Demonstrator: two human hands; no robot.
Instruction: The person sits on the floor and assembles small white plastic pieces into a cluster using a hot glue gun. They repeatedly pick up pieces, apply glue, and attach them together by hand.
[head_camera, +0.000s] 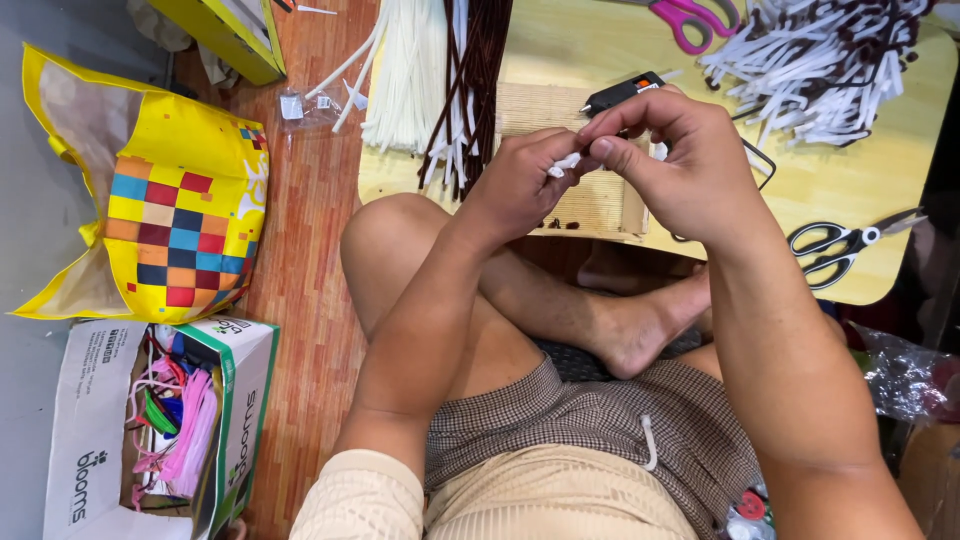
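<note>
You sit cross-legged, and your two hands meet at upper centre of the frame, above the near edge of a low yellow table. Your left hand is curled shut, its fingertips pinching a small white piece that shows between thumb and forefinger. Your right hand closes on the same white piece from the right, thumb and forefinger pressed against it, the other fingers bent. The two hands touch at the fingertips. What the white piece is exactly, you cannot tell at this size; most of it is hidden by the fingers.

Just behind your right hand lies a black glue gun, its nozzle pointing left, on a pale wooden board. Upper centre, a bundle of white sticks lies beside dark brown sticks. Upper right, a heap of short white cut pieces sits on the table, with pink-handled scissors at the top edge. Black-handled scissors lie at the right of the table.

At left on the floor stands a yellow bag with a coloured chequer panel. Lower left, an open cardboard box holds pink and green strands.
</note>
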